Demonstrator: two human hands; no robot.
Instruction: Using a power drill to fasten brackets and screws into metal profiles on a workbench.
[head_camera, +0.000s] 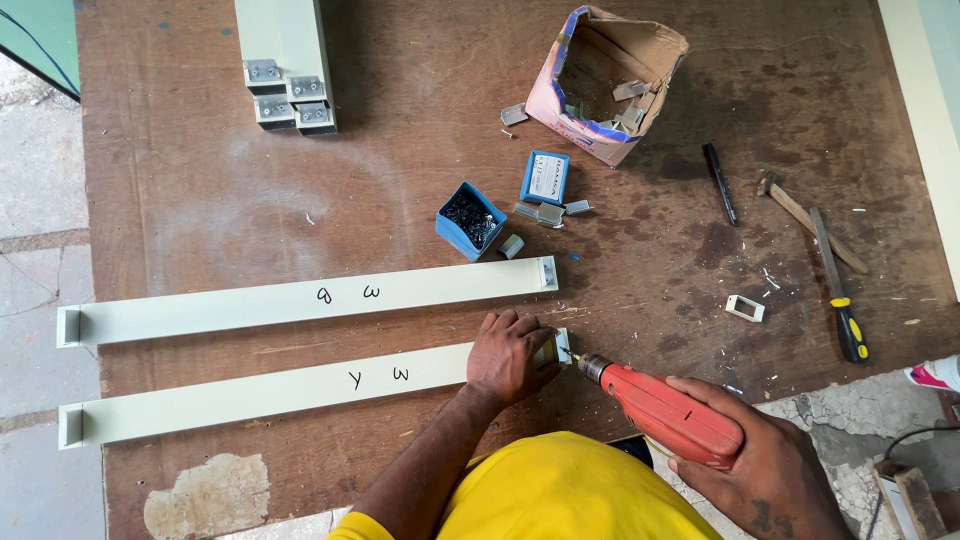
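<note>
Two flat cream strips (270, 395), smooth, laid parallel across worn brown board (650, 260). Left hand (510, 355) pressed flat on nearer strip's end. Right hand (775, 470) wrapped around red drill (665, 415), bit at strip edge.

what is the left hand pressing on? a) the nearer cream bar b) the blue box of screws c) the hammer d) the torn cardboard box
a: the left hand lies flat on the end of the nearer cream bar, where the red drill in the right hand meets it.
</note>
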